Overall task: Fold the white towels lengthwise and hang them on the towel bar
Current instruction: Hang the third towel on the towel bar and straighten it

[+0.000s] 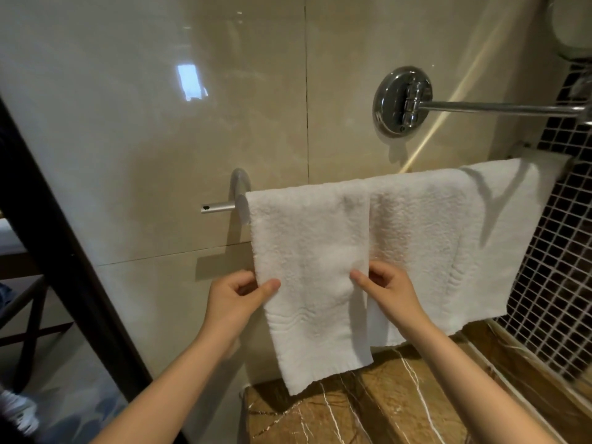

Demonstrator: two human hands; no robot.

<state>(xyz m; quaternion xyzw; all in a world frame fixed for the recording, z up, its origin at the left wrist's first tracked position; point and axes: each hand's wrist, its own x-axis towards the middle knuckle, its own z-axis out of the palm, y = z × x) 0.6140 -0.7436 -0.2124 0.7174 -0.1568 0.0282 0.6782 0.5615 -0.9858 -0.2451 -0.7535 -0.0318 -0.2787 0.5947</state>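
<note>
Bathroom corner, seen from above the hands. The wall (160,123) is glossy beige tile with a window reflection. To the right it meets a panel of small dark mosaic (551,283), and below runs a brown marble ledge (368,405) veined in white. A towel bar (217,207) is fixed to the wall, with only its left stub and bracket showing (the rest, including its right end, lies under cloth). Two white towels hang over it side by side. The left towel (310,267) is narrow and drops furthest, its hem just above the ledge. The right towel (442,238) is wider and partly behind the left one's edge. The left hand (237,296) pinches the left towel's left edge between thumb and curled fingers. The right hand (387,290) pinches its right edge likewise, at about the same height. The fingertips behind the cloth cannot be seen. Above the towels a round chrome mount (402,100) carries a thin arm that runs off the right edge of view. A dark frame (64,251) crosses the left side. Beyond it are dim furniture and a pale shoe (16,408), too blurred to describe. A rounded white object at top right is cut off and cannot be identified.
</note>
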